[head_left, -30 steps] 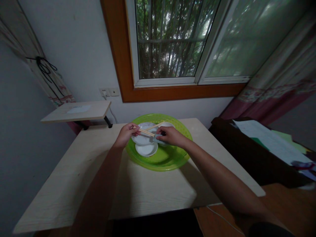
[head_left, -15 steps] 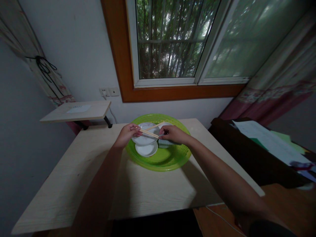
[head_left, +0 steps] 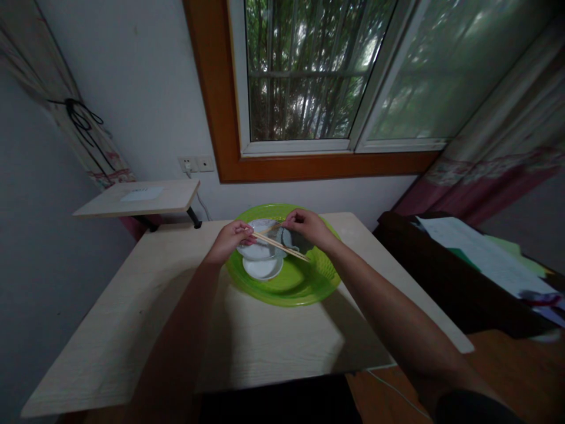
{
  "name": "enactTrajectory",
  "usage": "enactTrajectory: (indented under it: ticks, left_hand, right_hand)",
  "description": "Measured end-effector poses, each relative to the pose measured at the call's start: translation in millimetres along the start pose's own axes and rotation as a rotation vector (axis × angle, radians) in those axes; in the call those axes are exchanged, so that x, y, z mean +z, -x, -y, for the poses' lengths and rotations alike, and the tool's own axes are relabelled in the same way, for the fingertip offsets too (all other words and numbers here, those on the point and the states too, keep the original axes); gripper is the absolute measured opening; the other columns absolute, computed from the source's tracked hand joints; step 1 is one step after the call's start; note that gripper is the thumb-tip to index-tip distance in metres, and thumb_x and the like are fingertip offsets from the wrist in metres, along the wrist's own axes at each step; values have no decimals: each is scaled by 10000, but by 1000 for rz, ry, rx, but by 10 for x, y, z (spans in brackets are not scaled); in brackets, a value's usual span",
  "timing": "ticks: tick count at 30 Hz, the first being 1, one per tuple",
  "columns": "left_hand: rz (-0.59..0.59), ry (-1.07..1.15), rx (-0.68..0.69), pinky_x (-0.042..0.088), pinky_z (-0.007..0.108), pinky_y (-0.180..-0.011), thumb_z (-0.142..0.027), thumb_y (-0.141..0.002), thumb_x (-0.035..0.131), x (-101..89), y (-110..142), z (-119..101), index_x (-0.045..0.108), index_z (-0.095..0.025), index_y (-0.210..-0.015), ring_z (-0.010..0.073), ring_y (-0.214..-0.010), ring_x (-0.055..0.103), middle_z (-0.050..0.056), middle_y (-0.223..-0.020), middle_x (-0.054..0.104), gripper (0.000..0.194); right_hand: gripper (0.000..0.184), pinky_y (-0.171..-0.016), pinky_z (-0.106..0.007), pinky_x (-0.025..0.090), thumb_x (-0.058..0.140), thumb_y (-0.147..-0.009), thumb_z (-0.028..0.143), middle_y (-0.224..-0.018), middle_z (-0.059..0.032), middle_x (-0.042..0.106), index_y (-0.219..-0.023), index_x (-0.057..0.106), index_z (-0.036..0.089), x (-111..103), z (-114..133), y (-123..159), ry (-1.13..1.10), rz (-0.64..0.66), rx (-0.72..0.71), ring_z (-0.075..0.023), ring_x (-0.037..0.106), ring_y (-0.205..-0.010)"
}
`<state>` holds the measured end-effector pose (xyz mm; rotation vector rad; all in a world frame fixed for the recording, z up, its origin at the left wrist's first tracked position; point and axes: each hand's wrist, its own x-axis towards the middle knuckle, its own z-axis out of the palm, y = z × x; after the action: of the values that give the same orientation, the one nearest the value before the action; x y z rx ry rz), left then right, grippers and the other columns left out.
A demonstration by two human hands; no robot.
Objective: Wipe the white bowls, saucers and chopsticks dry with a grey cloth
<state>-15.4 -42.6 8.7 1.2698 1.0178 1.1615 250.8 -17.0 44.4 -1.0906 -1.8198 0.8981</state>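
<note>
My left hand [head_left: 232,240] is closed around the near ends of some pale wooden chopsticks [head_left: 286,248], which slant down to the right over a green plastic basin [head_left: 282,299]. Another chopstick [head_left: 274,227] points up and right from the same hand. At its far end, my right hand [head_left: 305,225] pinches with thumb and fingers. A grey-blue cloth [head_left: 286,238] shows just below the right fingers, partly behind the chopsticks; whether they grip it too is unclear. Inside the basin, a white plate [head_left: 253,250] rests beside a small white dish [head_left: 263,268], overlapping it.
The basin stands on a light wooden table [head_left: 265,335]. A small raised shelf [head_left: 172,197] with a paper label is at the back left. The window [head_left: 318,76] and wall lie behind. To the right, papers [head_left: 477,247] lie on a dark piece of furniture.
My right hand has moved up and away from the tips of the lower chopsticks to the far end of the upper one. The cloth has shifted left and changed shape. My left hand stays nearly still.
</note>
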Motion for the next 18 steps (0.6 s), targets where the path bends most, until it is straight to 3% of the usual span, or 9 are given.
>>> enactTrajectory:
  ticks: [4,8,12,18]
  left_hand:
    - [34,-11,20,555,263,-647,-381,-742,820,-9,19,-15,630,-143,-893,172,-672,721,65,-747,741,339]
    - [68,-63,35,537,267,-647,-439,-751,811,-8,62,-55,636,-151,-900,171,-661,707,65,-741,739,369]
    - [118,-90,19,520,270,-633,-465,-738,815,10,88,-87,627,-159,-864,163,-617,678,63,-722,736,380]
    - [97,-97,20,504,271,-631,-459,-730,816,27,73,-89,632,-156,-872,165,-625,672,65,-747,738,382]
  right_hand:
    - [297,-668,-288,465,736,-757,471,-771,-20,689,-832,641,199,68,102,-67,-42,-191,-40,-177,609,-722]
    - [203,-719,-303,474,695,-818,399,-816,-24,704,-870,652,207,129,205,-82,155,-349,-115,-186,632,-763]
    - [127,-731,-301,472,671,-851,324,-843,-22,716,-912,662,213,135,266,-89,288,-370,-156,-185,643,-778]
    - [116,-733,-284,480,696,-842,297,-851,-17,722,-912,670,208,252,290,-61,226,-283,-170,-175,657,-780]
